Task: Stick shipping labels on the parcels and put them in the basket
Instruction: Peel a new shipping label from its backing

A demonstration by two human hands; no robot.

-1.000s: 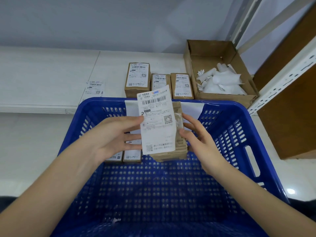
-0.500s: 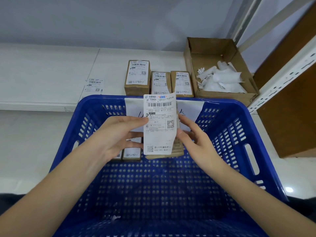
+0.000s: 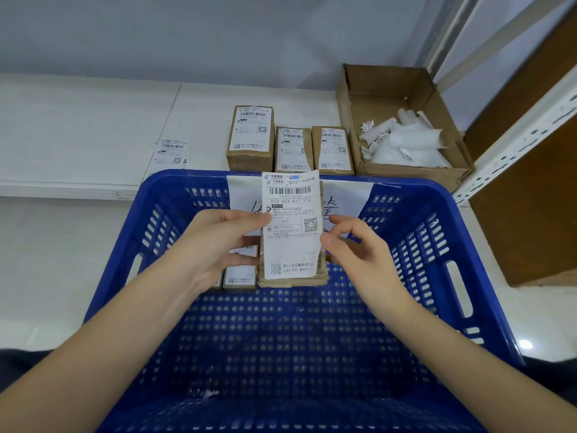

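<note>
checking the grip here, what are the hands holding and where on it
Both hands hold a parcel over the basket, with its label half stuck on. The left hand pinches the label's left edge, the right hand its right edge.

Both hands (image 3: 218,242) hold label (image 3: 292,226) over basket (image 3: 437,232).
</note>
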